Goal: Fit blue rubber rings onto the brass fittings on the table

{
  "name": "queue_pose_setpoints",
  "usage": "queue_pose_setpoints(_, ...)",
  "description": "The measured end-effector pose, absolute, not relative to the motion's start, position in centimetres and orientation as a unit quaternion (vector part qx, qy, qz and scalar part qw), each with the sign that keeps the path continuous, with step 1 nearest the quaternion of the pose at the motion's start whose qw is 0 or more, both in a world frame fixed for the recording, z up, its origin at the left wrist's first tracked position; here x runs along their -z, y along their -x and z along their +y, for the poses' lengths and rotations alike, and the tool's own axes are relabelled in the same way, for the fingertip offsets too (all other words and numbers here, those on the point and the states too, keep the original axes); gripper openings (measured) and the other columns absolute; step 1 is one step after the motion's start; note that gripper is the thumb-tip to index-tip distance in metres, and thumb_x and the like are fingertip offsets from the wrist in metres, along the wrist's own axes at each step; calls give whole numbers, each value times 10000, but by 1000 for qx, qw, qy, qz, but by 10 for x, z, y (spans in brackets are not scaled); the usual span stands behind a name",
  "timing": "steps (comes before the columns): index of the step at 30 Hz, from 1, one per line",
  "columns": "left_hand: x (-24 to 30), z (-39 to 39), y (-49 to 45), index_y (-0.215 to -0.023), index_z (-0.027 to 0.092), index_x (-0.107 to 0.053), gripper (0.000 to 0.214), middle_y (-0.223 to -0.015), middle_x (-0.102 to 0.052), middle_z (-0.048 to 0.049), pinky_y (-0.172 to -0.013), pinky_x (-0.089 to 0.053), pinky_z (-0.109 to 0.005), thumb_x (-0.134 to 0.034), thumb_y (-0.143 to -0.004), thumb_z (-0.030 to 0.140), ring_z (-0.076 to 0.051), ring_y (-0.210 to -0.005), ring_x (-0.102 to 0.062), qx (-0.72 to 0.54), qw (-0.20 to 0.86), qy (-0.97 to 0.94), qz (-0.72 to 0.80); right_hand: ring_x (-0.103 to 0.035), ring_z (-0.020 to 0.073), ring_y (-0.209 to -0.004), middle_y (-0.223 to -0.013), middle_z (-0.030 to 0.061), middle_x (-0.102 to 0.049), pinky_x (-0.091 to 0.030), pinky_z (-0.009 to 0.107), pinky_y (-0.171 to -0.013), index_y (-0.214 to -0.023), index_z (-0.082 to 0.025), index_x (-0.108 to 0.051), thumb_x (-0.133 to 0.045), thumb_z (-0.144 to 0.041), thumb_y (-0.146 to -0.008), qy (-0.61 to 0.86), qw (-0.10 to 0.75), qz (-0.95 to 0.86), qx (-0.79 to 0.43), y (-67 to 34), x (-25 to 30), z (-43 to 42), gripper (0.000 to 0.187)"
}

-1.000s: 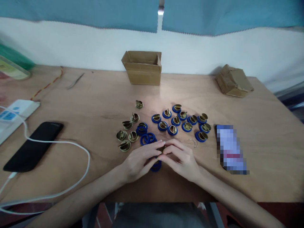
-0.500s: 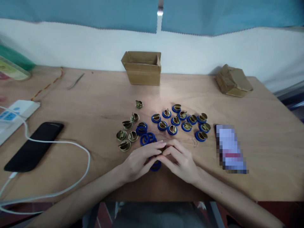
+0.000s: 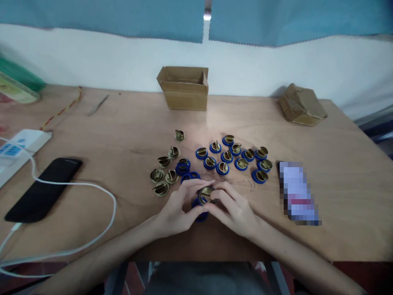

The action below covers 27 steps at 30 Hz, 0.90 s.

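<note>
Near the table's front edge, my left hand (image 3: 177,209) and my right hand (image 3: 237,209) hold a round brass piece with a hinged flap (image 3: 206,194) between their fingertips. Blue shows around its lower edge. Loose blue rings (image 3: 201,216) lie just below it, with others (image 3: 189,177) partly hidden behind my left fingers. Several brass pieces without blue rings (image 3: 161,189) stand to the left of my hands. Beyond the hands and to the right, several more brass pieces (image 3: 222,167) sit in blue rings, flaps raised. A small thin clear curved item (image 3: 251,185) lies near my right hand.
At the back stand an open cardboard box (image 3: 186,96) and a crumpled one (image 3: 302,106). A phone with a lit screen (image 3: 296,192) lies right; a black phone (image 3: 44,190) on a white cable (image 3: 104,190) lies left, beside a power strip (image 3: 23,147). Tweezers (image 3: 98,105) lie further back.
My fingers have shifted and spread slightly around the brass piece, so its top and flap now show. The left fingers cover more of the loose blue rings. The surrounding things have not moved.
</note>
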<state>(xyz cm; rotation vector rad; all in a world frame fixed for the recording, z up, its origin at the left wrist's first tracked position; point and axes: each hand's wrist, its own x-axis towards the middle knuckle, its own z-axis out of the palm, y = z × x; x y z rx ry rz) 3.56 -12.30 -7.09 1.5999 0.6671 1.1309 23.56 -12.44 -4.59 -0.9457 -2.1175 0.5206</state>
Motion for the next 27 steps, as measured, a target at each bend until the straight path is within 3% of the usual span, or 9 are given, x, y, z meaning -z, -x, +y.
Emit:
queue_pose_setpoints(5, 63, -120, -33, -1376, 266, -426, 570, -1421, -624, -164, -1059, -579, -365, -641, -902, 36, -264, -1305, -626, -441, 584, -624, 276, -688, 214, -944, -965, 92, -656, -599, 333, -795, -1026, -185, -635, -572, -237, -1009, 378, 360, -827, -208, -234, 43, -125, 83)
queue_pose_setpoints(13, 59, -120, -32, -1372, 255, -442, 560, -1342, -669, -156, -1073, -573, -415, -652, -896, 48, -268, -1261, -661, -424, 581, -638, 274, -579, 141, -620, -699, 1, -587, -520, 269, -611, -909, -200, -627, -543, -133, -983, 383, 411, -796, -227, -229, 42, -128, 131)
queue_pose_setpoints(21, 63, -120, -31, -1362, 266, -462, 603, -1284, -694, -122, -1052, -573, -344, -692, -850, 44, -231, -1201, -695, -408, 572, -651, 288, -454, 97, -500, -613, -69, -447, -405, 230, -516, -1046, -184, -638, -538, -161, -988, 412, 395, -766, -297, -232, 46, -125, 118)
queue_pose_setpoints(27, 64, -121, -31, -1388, 296, -441, 579, -1257, -693, -108, -987, -595, -310, -689, -893, 126, -226, -1158, -713, -415, 626, -597, 283, -429, 89, -478, -575, -79, -415, -369, 219, -486, -969, -194, -674, -544, -222, -990, 443, 377, -734, -351, -232, 40, -122, 135)
